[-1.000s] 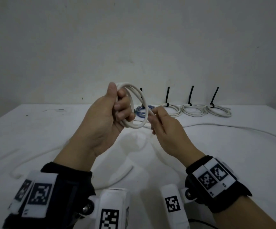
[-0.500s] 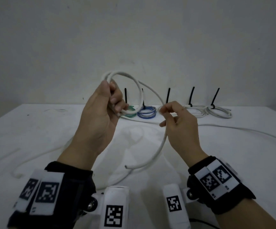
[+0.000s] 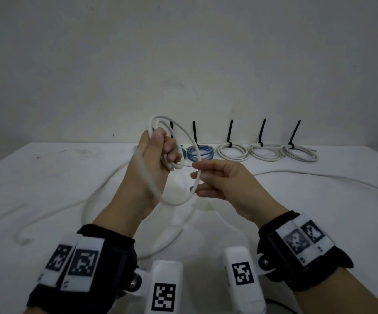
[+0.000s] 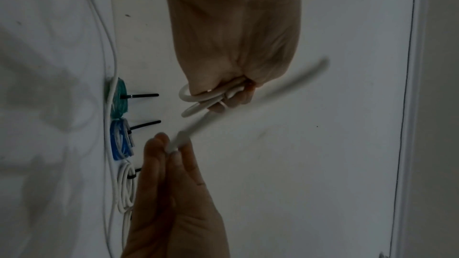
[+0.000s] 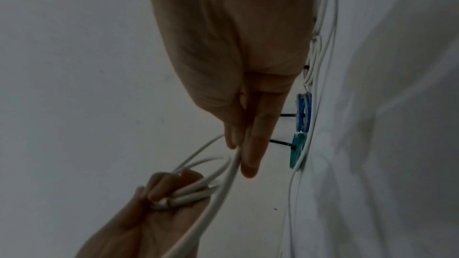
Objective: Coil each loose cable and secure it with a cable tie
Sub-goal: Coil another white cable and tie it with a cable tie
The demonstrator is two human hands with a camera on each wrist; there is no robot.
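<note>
My left hand (image 3: 154,164) grips the white cable (image 3: 184,200) coils above the tabletop (image 3: 47,177); right hand (image 3: 224,184) pinches the next loop w/ fingertips. Risk: if the left grip slackens, stiff coils prob. spring apart before any tie goes on.

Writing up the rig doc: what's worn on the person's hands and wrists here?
Both hands are bare, no gloves. The left wrist carries a black strap with two white plates printed with black square fiducial markers; the right wrist has the same. A white camera block with a printed marker juts from each strap on a ball joint. No sleeves are visible.
</note>
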